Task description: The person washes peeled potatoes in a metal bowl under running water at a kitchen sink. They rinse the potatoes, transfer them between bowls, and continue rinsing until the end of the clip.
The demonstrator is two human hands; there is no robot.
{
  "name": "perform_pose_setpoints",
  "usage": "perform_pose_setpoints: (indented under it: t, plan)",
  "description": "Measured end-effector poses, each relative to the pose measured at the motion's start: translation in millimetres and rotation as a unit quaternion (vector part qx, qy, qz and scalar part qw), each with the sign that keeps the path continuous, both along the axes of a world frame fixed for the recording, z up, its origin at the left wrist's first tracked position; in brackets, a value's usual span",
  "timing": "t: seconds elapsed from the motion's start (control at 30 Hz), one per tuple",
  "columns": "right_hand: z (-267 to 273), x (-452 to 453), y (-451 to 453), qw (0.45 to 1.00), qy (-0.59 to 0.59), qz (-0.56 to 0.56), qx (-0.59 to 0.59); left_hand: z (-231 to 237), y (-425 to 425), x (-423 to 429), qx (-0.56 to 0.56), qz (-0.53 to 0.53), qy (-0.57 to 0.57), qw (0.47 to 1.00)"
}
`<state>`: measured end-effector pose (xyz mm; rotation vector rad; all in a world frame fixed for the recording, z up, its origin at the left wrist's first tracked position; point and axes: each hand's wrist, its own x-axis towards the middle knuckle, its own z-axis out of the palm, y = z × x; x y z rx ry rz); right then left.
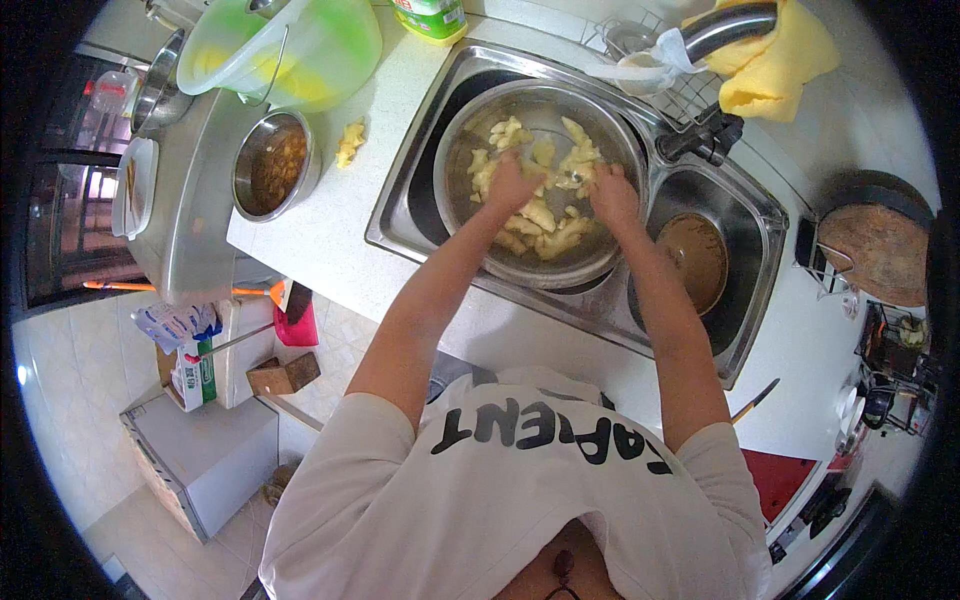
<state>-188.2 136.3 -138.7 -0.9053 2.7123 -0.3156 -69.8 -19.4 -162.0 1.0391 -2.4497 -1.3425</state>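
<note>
A wide stainless steel basin rests over the larger sink bowl, holding water and several pieces of pale, peeled-looking ginger root. Inside it, my left hand is at the left among the ginger, its fingers partly hidden by the angle. My right hand is by the basin's right side, with its fingertips at a ginger piece. Whether either hand grips a piece cannot be told. One more ginger piece lies on the counter left of the sink.
A steel pot with brown contents stands at the left, below a green translucent bucket. The smaller sink bowl holds a brown round vessel. The faucet carries a yellow cloth. A knife lies at the right counter edge.
</note>
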Motion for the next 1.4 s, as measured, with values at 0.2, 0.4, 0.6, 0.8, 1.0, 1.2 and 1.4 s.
perform_pose_setpoints:
  t: [0.2, 0.4, 0.6, 0.8, 1.0, 1.2, 1.4]
  plan:
    - [-1.3, -2.4, -2.8, 0.995, 0.030, 0.092, 0.038, 2.8, -10.4, -9.3, -0.222, -0.214, -0.071, 0.949]
    - [-9.9, 3.0, -17.1, 0.992, 0.014, 0.113, 0.056, -4.2, -15.8, -14.4, -0.264, -0.185, -0.118, 0.939]
    - [-5.1, 12.8, -17.1, 0.984, 0.005, 0.174, 0.029, -14.2, -15.4, -20.2, -0.266, -0.218, -0.152, 0.927]
    - [-26.7, 8.1, -16.2, 0.992, -0.011, 0.124, 0.010, -23.4, -11.6, -19.2, -0.354, -0.203, -0.139, 0.902]
    - [-30.0, 6.7, -13.2, 0.993, 0.038, 0.096, 0.060, 3.1, -8.7, -18.3, -0.360, -0.152, -0.213, 0.895]
    - [-20.1, 6.0, -13.4, 0.989, -0.026, 0.107, 0.099, 7.9, -9.9, -14.0, -0.329, -0.177, -0.203, 0.905]
    - [6.6, 12.5, -14.7, 0.995, -0.031, -0.051, 0.077, -7.2, -15.1, -8.0, -0.334, -0.115, -0.127, 0.927]
